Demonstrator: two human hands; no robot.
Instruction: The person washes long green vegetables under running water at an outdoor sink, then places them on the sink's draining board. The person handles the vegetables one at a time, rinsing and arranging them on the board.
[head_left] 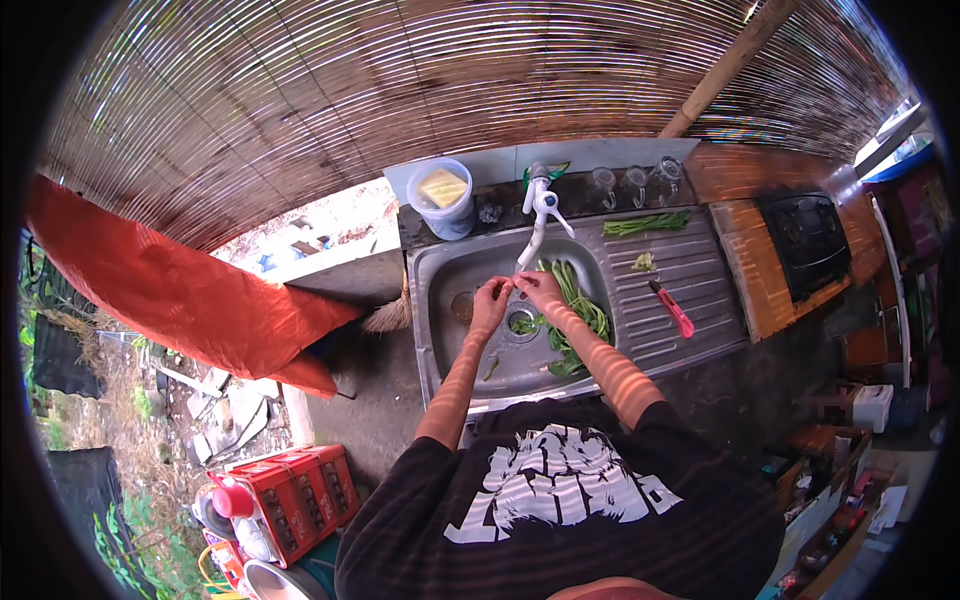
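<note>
Long green beans (575, 315) lie loosely heaped, wet, in the steel sink's basin (450, 290).

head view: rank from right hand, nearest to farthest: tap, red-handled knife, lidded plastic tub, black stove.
From the right hand:
1. Tap, just above it, at the sink's back edge.
2. Red-handled knife, on the drainboard to the right.
3. Lidded plastic tub, back left of the sink.
4. Black stove, far right on the wooden counter.
</note>
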